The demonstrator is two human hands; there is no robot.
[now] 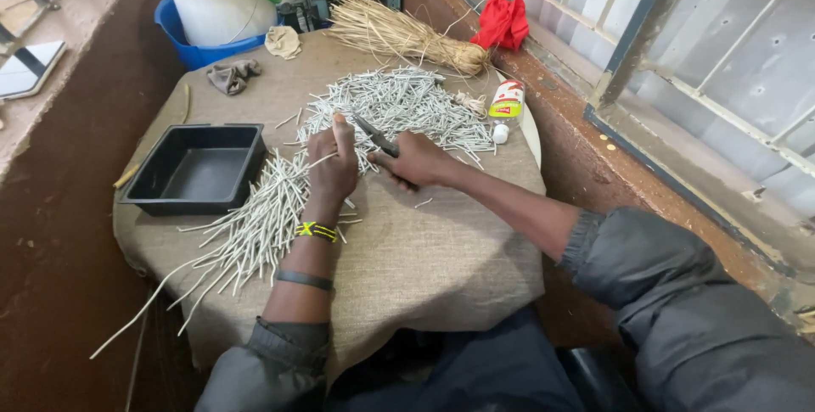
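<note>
Left hand: fingers curled round one thin pale stick, thumb up, pinching it so the free end points across to the other hand. Presumably held out like this so the tool can reach it.

Right hand: closed on the handles of dark pliers/cutters, tip aimed up-left toward the held stick. Jaw gap too small to tell; tip looks just beside the stick, contact unclear.

Landmark = black tray, rectangular, nothing seen inside.
- Both hands just right of tray, over the burlap-covered table.
- Long uncut sticks fan out right of and below tray, under the left wrist, so within easy grab of that hand.
- Short cut pieces heaped further right and beyond tray, on the tool side; looks like where offcuts drop.
- Bundle of straw-coloured fibre beyond that heap, well apart from tray.
- White squeeze bottle w/ red label lying on its side, far right of tray by table edge.
- Grey rag just beyond tray.
- White bucket in blue tub further beyond tray.
- Red cloth on the sill, far right.
</note>
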